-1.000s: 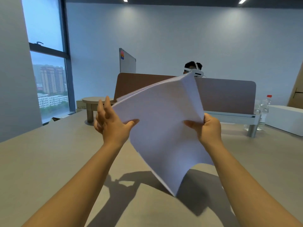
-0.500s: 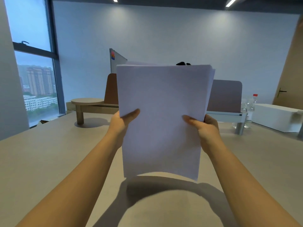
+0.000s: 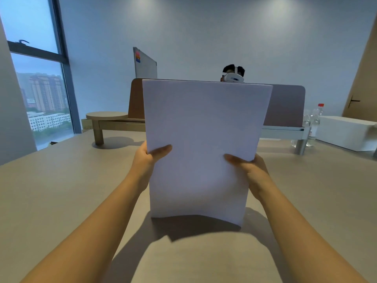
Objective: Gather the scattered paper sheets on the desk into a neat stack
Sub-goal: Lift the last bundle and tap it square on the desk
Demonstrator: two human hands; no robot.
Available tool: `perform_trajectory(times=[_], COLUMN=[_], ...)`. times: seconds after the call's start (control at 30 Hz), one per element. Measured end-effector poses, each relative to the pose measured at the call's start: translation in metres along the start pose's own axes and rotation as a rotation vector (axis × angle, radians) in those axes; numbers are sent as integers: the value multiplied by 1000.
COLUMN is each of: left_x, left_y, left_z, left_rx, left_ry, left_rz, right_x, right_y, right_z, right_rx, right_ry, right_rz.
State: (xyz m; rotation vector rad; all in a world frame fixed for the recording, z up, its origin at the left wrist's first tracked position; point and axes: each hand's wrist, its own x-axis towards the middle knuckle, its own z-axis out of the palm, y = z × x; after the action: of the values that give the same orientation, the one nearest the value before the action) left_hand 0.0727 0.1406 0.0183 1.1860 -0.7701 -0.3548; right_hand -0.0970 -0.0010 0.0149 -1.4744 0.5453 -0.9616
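A white stack of paper sheets (image 3: 202, 127) stands upright in front of me, its bottom edge touching or just above the beige desk (image 3: 61, 190). My left hand (image 3: 145, 160) grips the stack's left edge, thumb on the front face. On the opposite edge my right hand (image 3: 253, 170) holds it the same way, thumb across the front. The sheets' edges look aligned. My fingers behind the paper are hidden.
A brown partition screen (image 3: 285, 107) runs across the far side of the desk, with a person's head above it. A small round side table (image 3: 106, 117) is at the far left, water bottles (image 3: 315, 121) and a white box (image 3: 346, 131) at the far right.
The stack went from tilted on one corner to upright and squared. It has since dropped lower toward the desk, with both hands still holding its sides.
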Motion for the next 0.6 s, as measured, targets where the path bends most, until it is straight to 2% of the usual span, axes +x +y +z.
perform_trajectory(times=[0.3, 0.4, 0.6], left_x=[1, 8, -3], left_y=[14, 22, -10], left_z=[13, 12, 5], left_rx=[14, -27, 12], left_ry=[114, 85, -11], left_rz=[-12, -6, -83], right_x=[-4, 0, -3], right_y=[-7, -20, -9], right_z=[16, 12, -9], right_rx=[41, 58, 13], right_ry=[232, 195, 22], right_rz=[-73, -90, 27])
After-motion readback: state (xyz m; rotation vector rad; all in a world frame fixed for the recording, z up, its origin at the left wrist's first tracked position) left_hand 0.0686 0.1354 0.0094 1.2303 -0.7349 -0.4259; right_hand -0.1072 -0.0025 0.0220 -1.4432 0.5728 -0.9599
